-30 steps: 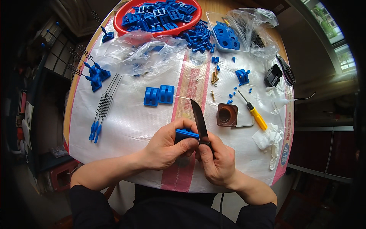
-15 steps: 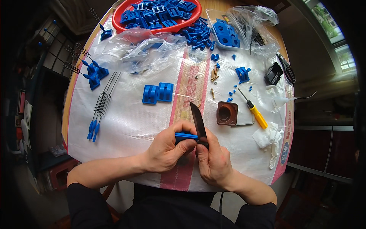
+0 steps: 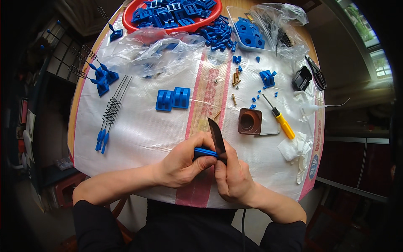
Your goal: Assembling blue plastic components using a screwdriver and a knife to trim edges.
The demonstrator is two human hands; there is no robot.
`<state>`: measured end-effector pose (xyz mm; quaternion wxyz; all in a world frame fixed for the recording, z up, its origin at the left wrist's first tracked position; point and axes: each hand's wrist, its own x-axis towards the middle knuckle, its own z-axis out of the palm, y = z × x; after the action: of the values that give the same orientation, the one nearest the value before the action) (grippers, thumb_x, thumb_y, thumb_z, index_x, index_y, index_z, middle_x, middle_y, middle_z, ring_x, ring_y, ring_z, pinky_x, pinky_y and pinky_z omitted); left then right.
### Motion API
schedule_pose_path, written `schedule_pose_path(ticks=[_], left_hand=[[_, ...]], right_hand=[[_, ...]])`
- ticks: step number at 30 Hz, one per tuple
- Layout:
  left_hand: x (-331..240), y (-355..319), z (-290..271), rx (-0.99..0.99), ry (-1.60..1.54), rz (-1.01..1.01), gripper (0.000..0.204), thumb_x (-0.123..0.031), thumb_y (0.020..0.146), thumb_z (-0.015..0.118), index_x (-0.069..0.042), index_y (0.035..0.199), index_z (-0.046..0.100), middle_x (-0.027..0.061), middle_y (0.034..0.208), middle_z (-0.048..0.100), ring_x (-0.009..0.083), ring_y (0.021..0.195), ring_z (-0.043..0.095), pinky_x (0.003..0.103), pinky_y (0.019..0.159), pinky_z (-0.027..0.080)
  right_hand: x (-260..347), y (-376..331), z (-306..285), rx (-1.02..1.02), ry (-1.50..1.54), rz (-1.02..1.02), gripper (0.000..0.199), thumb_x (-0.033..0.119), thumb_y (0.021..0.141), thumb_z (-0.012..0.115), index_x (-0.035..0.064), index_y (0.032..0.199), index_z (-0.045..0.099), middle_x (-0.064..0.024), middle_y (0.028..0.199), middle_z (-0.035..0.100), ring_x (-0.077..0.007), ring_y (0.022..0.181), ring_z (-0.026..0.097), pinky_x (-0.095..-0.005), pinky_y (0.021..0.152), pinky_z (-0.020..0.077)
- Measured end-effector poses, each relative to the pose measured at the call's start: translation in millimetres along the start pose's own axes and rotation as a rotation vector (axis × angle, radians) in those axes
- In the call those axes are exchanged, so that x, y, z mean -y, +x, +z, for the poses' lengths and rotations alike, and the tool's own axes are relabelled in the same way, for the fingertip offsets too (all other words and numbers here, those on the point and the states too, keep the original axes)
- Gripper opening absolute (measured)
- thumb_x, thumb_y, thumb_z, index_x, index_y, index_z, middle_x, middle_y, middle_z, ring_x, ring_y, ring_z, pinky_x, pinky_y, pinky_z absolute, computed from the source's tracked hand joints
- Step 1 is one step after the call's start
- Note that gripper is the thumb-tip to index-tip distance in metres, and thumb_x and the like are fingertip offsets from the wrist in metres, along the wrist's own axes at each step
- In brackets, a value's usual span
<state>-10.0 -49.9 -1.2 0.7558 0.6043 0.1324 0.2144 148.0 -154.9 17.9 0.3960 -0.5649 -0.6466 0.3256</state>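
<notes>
Near the front of the table, my left hand (image 3: 184, 161) is closed around a blue plastic part (image 3: 204, 152), seen edge-on and partly covered by the fingers. My right hand (image 3: 236, 178) grips a knife (image 3: 217, 136) with a dark blade that points up and away. The blade crosses the right end of the blue part; whether its edge touches the plastic I cannot tell. The knife's handle is hidden in the palm. Two blue square bases (image 3: 173, 99) lie side by side just beyond my hands.
A red basin (image 3: 195, 28) of blue parts and a clear tub (image 3: 264, 49) stand at the back. To the right are a brown container (image 3: 250, 122), a yellow-handled screwdriver (image 3: 284, 124), screws (image 3: 236, 77) and crumpled tissue (image 3: 294, 149). Spring wires (image 3: 111, 113) lie on the left.
The blue part has tilted slightly in my left hand, and the knife tip has dropped a little. Both hands keep their grips. The whole view has shifted slightly.
</notes>
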Motion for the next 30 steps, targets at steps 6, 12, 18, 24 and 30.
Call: schedule_pose_path(ticks=[6,12,18,24,30], left_hand=[[3,1,-7,0.038,-0.009,-0.036,0.027,-0.018,0.097,0.06,-0.001,0.116,0.05,0.0034,0.102,0.057,0.008,0.09,0.053,0.025,0.081,0.045],[-8,8,-14,0.095,-0.124,-0.062,0.03,-0.016,0.095,0.064,-0.002,0.117,0.049,0.0059,0.106,0.061,0.0088,0.092,0.057,0.026,0.081,0.049],[-14,5,-12,0.051,-0.159,-0.145,0.038,-0.019,0.094,0.066,-0.002,0.122,0.047,0.0051,0.107,0.06,0.0094,0.098,0.058,0.025,0.086,0.048],[-4,4,-10,0.033,-0.225,-0.144,0.047,-0.021,0.094,0.067,-0.001,0.129,0.043,0.0038,0.109,0.06,0.0081,0.099,0.057,0.025,0.089,0.047],[-1,9,-13,0.067,-0.161,-0.043,0.037,-0.018,0.099,0.059,-0.003,0.128,0.043,0.0009,0.103,0.057,0.0047,0.095,0.054,0.023,0.083,0.045]], right_hand=[[-1,4,-12,0.084,0.069,0.037,0.062,0.001,0.094,0.048,-0.0092,0.148,0.018,-0.0313,0.107,0.063,-0.0421,0.084,0.068,-0.04,0.073,0.0537],[-3,7,-13,0.117,0.187,0.052,0.067,0.006,0.096,0.047,-0.0047,0.152,0.009,-0.0292,0.101,0.064,-0.0403,0.079,0.067,-0.041,0.071,0.0511],[1,8,-19,0.218,0.406,0.278,0.066,0.009,0.099,0.043,-0.0007,0.153,0.007,-0.0155,0.089,0.061,-0.023,0.071,0.059,-0.0345,0.068,0.048],[11,9,-18,0.218,0.59,0.373,0.063,0.011,0.101,0.041,0.0015,0.154,0.007,-0.0045,0.081,0.054,-0.0118,0.064,0.049,-0.0277,0.062,0.0436],[14,7,-17,0.204,0.869,0.44,0.066,0.011,0.101,0.04,0.0045,0.154,0.001,-0.0052,0.08,0.055,-0.0122,0.06,0.051,-0.028,0.06,0.0441]])
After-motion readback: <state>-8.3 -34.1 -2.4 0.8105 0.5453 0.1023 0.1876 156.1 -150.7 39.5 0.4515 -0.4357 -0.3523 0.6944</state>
